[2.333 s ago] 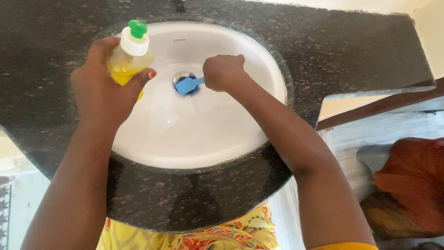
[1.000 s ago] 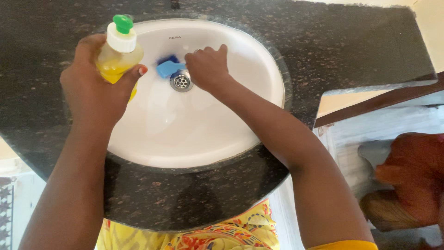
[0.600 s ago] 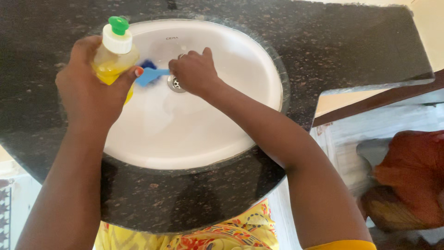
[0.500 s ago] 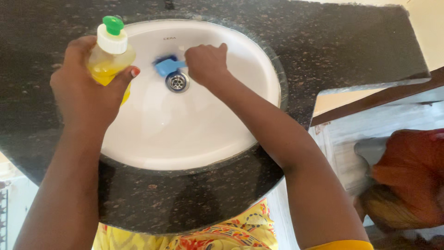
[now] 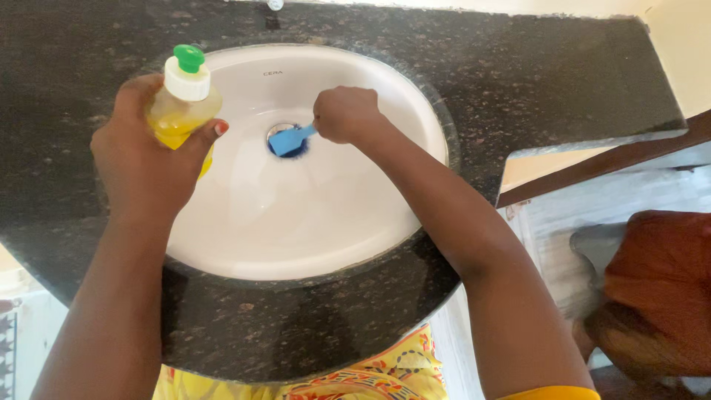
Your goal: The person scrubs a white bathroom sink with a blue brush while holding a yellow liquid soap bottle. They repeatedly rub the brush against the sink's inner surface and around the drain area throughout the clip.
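Right hand (image 5: 345, 113) fisted around blue brush (image 5: 287, 141), bristle head over drain in white basin (image 5: 311, 222). Left hand (image 5: 148, 159) grips yellow bottle (image 5: 178, 111) upright above basin's left rim. Dark speckled surface (image 5: 533, 74) around.

A dark speckled granite counter (image 5: 563, 74) meets a rust-coloured cloth heap (image 5: 655, 296) beside it.

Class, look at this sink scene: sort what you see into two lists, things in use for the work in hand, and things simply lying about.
In use:
- left hand holding the yellow liquid bottle with white and green cap
- right hand holding the small blue plastic brush
- white oval ceramic basin
- metal drain, mostly hidden under the brush

Lying about:
- dark speckled stone counter
- orange-brown cloth bundle
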